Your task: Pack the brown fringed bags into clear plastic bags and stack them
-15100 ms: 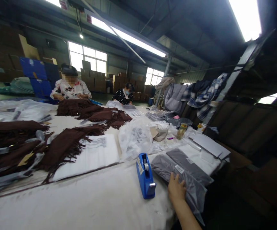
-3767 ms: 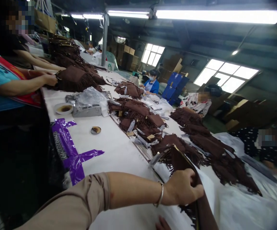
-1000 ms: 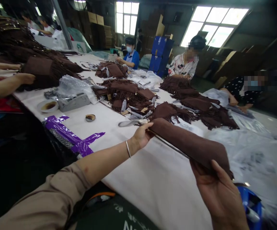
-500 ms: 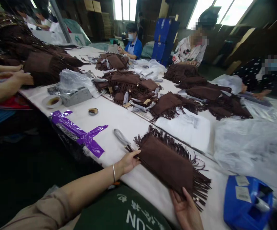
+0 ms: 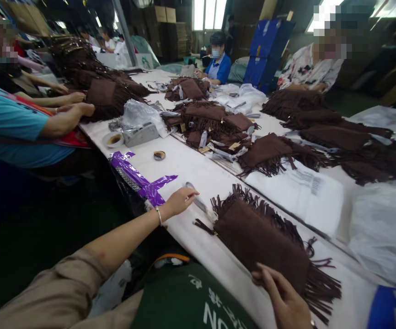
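Observation:
A dark brown fringed clutch bag (image 5: 259, 237) lies flat on the table in front of me, its fringe along the far and right sides. Off its left corner runs a wrist strap (image 5: 201, 203) wrapped in pale film. My left hand (image 5: 179, 202) is at the strap's loop, thumb and fingers pinched together on it. Against the bag's near edge rests my right hand (image 5: 283, 294), fingers loosely bent and a little apart, not wrapped round anything.
Piles of similar fringed bags (image 5: 211, 116) fill the table's middle. Purple tape (image 5: 146, 185) marks the near edge, close to a tape roll (image 5: 113, 140) and a grey box (image 5: 141, 134). Plastic bags (image 5: 385, 228) lie right. Co-workers sit around; one in a turquoise sleeve (image 5: 23, 114) handles bags left.
My left hand has left the bag's corner and moved to the wrapped strap. My right hand's grip on the lower edge has loosened. The view has swung left.

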Demonstrator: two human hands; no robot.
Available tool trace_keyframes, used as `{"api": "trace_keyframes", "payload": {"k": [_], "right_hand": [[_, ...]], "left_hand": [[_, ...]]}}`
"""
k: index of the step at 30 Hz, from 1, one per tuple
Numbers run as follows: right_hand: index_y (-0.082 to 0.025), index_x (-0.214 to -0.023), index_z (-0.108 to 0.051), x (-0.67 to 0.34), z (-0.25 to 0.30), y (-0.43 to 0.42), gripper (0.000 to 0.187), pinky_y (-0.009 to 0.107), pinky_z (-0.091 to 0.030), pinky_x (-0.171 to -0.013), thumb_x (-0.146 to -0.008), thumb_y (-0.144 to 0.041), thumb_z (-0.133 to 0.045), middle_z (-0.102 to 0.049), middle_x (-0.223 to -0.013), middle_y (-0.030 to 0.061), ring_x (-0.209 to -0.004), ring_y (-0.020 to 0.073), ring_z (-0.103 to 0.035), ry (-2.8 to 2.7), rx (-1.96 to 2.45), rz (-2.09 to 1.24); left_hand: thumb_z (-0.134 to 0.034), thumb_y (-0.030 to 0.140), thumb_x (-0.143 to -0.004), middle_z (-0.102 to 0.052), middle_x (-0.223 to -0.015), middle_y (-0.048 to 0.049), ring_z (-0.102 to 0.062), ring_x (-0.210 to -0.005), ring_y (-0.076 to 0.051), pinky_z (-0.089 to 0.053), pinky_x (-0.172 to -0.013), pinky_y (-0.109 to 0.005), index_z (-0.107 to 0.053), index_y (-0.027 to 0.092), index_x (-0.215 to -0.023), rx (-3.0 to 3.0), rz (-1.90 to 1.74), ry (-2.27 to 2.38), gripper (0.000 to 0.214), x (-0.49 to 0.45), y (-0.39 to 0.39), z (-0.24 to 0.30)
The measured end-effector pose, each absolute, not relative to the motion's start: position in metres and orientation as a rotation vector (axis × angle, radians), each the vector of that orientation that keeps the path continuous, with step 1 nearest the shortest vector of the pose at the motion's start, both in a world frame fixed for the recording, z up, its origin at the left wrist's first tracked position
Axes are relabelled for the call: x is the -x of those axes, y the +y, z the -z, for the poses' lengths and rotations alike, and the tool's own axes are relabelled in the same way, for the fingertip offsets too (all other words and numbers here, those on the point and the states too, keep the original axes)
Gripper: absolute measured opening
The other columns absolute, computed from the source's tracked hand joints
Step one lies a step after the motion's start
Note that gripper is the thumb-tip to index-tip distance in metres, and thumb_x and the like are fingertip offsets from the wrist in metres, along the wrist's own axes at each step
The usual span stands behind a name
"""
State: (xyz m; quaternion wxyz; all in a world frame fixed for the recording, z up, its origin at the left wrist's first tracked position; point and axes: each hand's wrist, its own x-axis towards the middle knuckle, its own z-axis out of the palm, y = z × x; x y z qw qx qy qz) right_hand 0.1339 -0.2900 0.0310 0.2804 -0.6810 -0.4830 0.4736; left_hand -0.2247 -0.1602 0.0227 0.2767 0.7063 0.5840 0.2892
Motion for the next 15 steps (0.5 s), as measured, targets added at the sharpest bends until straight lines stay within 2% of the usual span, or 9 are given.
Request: {"api": "trace_keyframes", "payload": {"k": [3, 6, 8, 10, 13, 15], "right_hand": [[-0.025, -0.111, -0.061, -0.081, -0.027, -0.245, 0.033, 0.043, -0.034, -0.104, -0.083, -0.04, -0.05, -0.06, -0.119, 0.0048, -0.118, 0.0237, -0.049, -2.031, 1.404, -0.732], [-0.028, -0.119, -0.055, -0.04, -0.013, -0.219, 0.035, 0.047, -0.024, -0.109, -0.085, -0.025, -0.048, -0.049, -0.133, 0.0029, -0.131, 0.023, -0.032, -2.467, 1.122, -0.336], [-0.028, -0.115, -0.058, -0.029, -0.001, -0.213, 0.032, 0.047, -0.025, -0.108, -0.085, -0.021, -0.048, -0.048, -0.134, 0.0029, -0.134, 0.0226, -0.027, -2.548, 1.082, -0.252], [-0.026, -0.107, -0.061, -0.027, 0.008, -0.212, 0.027, 0.048, -0.026, -0.107, -0.084, -0.019, -0.048, -0.048, -0.135, 0.003, -0.135, 0.0236, -0.024, -2.555, 1.077, -0.264], [-0.023, -0.099, -0.062, -0.033, 0.011, -0.213, 0.024, 0.052, -0.025, -0.107, -0.081, -0.017, -0.049, -0.046, -0.136, 0.0046, -0.137, 0.026, -0.017, -2.531, 1.071, -0.343], [-0.023, -0.091, -0.063, -0.037, 0.007, -0.215, 0.02, 0.053, -0.023, -0.107, -0.078, -0.016, -0.05, -0.046, -0.136, 0.0043, -0.137, 0.0264, -0.015, -2.521, 1.052, -0.425]], "left_hand": [[-0.051, 0.008, -0.076, -0.055, -0.123, -0.0085, -0.038, -0.124, -0.026, -0.024, -0.105, -0.047, -0.058, 0.02, -0.111, -2.498, -0.478, 1.438, 0.038, 0.226, -0.139, -0.022], [-0.05, 0.004, -0.075, -0.057, -0.118, -0.0096, -0.029, -0.131, -0.027, -0.013, -0.108, -0.051, -0.06, 0.017, -0.098, -2.639, -0.208, 1.414, 0.029, 0.224, -0.135, -0.029], [-0.048, 0.007, -0.078, -0.061, -0.108, -0.012, -0.034, -0.127, -0.026, -0.015, -0.108, -0.047, -0.06, 0.014, -0.09, -2.529, -0.117, 1.456, 0.019, 0.226, -0.143, -0.039], [-0.049, 0.014, -0.08, -0.061, -0.102, -0.0148, -0.045, -0.117, -0.027, -0.025, -0.104, -0.044, -0.059, 0.013, -0.09, -2.363, -0.079, 1.526, 0.015, 0.23, -0.157, -0.048], [-0.05, 0.024, -0.08, -0.063, -0.093, -0.0155, -0.057, -0.097, -0.029, -0.039, -0.089, -0.043, -0.058, 0.012, -0.096, -2.147, -0.049, 1.631, 0.021, 0.234, -0.185, -0.054], [-0.052, 0.027, -0.079, -0.065, -0.087, -0.0126, -0.06, -0.086, -0.027, -0.044, -0.079, -0.038, -0.058, 0.013, -0.099, -1.988, -0.026, 1.644, 0.025, 0.232, -0.204, -0.054]]}}
